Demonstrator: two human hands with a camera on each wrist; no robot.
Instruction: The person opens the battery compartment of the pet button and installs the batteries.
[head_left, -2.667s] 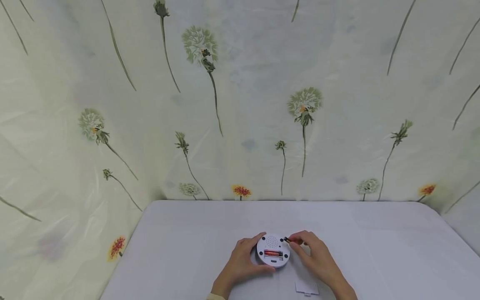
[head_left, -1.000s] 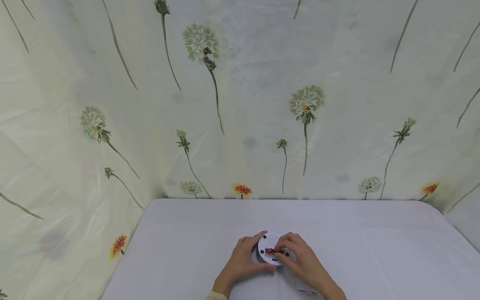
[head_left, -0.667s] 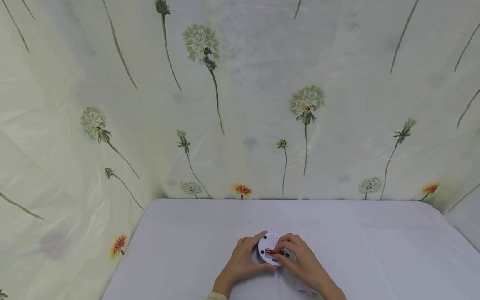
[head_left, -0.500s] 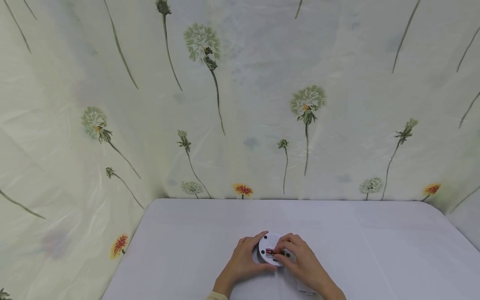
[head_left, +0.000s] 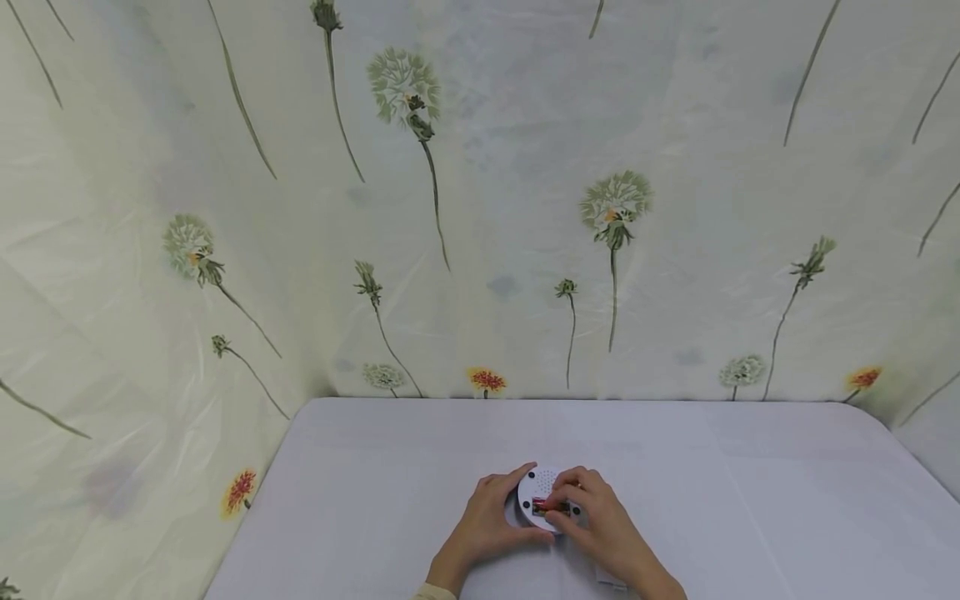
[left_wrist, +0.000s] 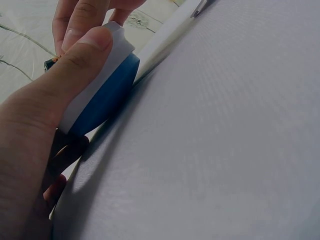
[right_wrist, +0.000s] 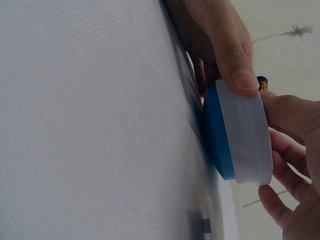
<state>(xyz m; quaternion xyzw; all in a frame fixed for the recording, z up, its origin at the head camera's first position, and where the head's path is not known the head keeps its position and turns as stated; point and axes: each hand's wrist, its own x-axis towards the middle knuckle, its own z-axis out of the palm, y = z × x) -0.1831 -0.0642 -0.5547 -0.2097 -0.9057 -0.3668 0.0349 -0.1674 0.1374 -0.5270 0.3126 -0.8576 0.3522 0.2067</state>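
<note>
Left hand (head_left: 486, 515) grips a round, white-and-blue plastic device (head_left: 543, 477). Right hand (head_left: 602, 518) pinches a black-and-orange cylindrical battery (right_wrist: 263, 83) over it.

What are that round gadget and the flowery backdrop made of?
Round gadget: probably hard plastic, white and blue, satin-looking, judging by its smooth, even sides.
Flowery backdrop: perhaps plastic sheeting or coated fabric, slightly glossy, since pale sheen streaks run along its creases.
</note>
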